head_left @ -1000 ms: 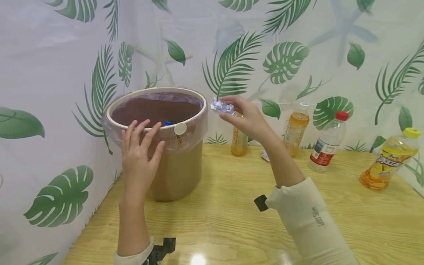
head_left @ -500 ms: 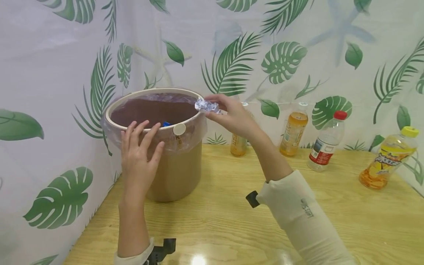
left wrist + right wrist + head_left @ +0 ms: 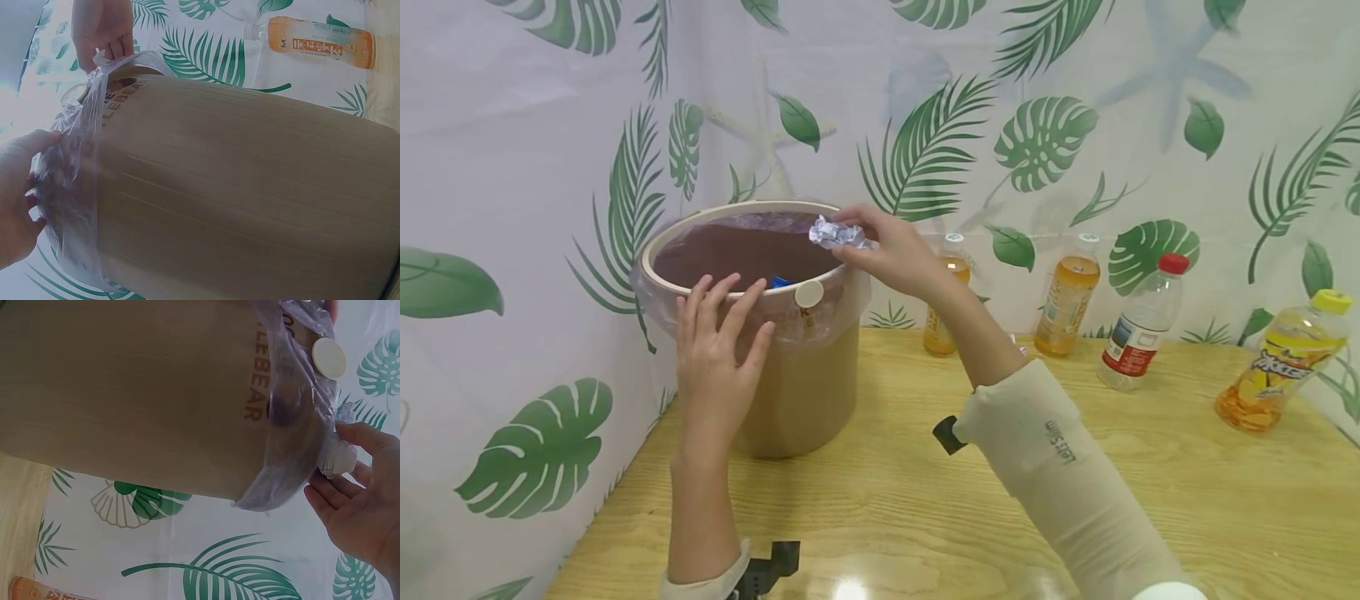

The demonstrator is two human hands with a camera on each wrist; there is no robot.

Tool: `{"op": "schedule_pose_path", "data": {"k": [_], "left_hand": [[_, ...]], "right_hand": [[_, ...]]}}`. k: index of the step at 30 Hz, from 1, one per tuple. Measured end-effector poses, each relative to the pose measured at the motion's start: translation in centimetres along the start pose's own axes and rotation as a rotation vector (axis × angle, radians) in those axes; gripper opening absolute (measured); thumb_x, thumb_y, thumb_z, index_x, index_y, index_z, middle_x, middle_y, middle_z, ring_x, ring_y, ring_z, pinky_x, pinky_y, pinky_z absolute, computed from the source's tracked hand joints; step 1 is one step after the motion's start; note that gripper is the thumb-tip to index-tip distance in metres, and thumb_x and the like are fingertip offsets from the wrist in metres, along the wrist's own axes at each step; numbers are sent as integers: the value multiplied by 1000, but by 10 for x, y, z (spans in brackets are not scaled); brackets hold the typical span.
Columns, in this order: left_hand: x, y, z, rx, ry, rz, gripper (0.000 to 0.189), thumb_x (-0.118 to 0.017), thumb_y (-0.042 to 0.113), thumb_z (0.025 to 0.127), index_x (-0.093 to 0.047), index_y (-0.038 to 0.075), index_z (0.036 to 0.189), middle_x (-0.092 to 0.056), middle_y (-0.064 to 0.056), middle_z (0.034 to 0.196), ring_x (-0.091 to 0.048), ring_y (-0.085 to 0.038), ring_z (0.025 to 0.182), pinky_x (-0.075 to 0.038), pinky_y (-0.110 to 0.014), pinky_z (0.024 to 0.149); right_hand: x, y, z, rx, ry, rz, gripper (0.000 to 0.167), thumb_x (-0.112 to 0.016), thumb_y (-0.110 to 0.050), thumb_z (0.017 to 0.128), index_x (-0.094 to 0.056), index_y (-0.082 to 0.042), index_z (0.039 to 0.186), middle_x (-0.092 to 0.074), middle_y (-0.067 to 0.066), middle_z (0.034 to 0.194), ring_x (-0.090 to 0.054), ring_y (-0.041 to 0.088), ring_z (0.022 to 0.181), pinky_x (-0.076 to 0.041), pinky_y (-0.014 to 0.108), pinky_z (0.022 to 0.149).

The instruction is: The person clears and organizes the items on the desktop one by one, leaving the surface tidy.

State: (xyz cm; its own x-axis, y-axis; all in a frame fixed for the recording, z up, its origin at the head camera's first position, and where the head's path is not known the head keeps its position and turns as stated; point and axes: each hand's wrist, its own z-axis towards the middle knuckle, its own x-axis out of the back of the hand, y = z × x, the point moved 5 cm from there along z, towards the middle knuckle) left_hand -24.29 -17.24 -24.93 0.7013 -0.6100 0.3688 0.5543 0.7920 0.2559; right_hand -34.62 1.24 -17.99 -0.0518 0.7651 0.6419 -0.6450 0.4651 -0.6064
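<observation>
Far to the left hangs a white sheet [image 3: 512, 350] with green leaves on it. Next, the left hand [image 3: 715, 358] rests its spread, mostly straight fingers on the near edge of a brown trash bin [image 3: 797, 392]; it has not picked anything up. A clear plastic bag [image 3: 846, 312] lines the bin, and something blue [image 3: 781, 282] shows inside.

Then comes the crumpled paper [image 3: 831, 233], up at the right side of the bin's mouth. Its long way goes side to side, with the free end pointing left, in over the hole. The right hand [image 3: 895, 254] is the closer one and pinches the paper's right end between thumb and fingers. Past it stand two orange drink bottles [image 3: 1067, 308], a red-capped bottle [image 3: 1131, 346] and a yellow-capped bottle [image 3: 1285, 358].
</observation>
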Motion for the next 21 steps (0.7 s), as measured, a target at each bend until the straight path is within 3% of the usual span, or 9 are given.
{"op": "schedule_pose_path", "data": {"k": [6, 13, 21], "left_hand": [[0, -1, 0, 0, -1, 2, 40, -66, 13, 85, -57, 12, 124, -44, -10, 132, -24, -27, 132, -5, -43, 110], [0, 0, -1, 4, -2, 4, 40, -65, 13, 85, -57, 12, 124, -45, -12, 132, -24, -28, 132, -6, -44, 110], [0, -1, 0, -9, -2, 11, 39, -65, 14, 85, -58, 12, 124, -44, -11, 132, -25, -29, 131, -6, -44, 110]], "right_hand": [[-13, 0, 10, 32, -23, 45, 40, -65, -13, 85, -54, -2, 121, -55, 10, 119, -52, 19, 105, -44, 24, 89], [-24, 4, 13, 38, -1, 58, 40, -66, -14, 84, -56, -5, 121, -57, 7, 115, -51, 17, 91, -45, 23, 76], [-29, 6, 10, 39, 34, 130, 39, -64, -13, 85, -55, -5, 122, -56, 8, 115, -51, 17, 91, -46, 24, 75]]}}
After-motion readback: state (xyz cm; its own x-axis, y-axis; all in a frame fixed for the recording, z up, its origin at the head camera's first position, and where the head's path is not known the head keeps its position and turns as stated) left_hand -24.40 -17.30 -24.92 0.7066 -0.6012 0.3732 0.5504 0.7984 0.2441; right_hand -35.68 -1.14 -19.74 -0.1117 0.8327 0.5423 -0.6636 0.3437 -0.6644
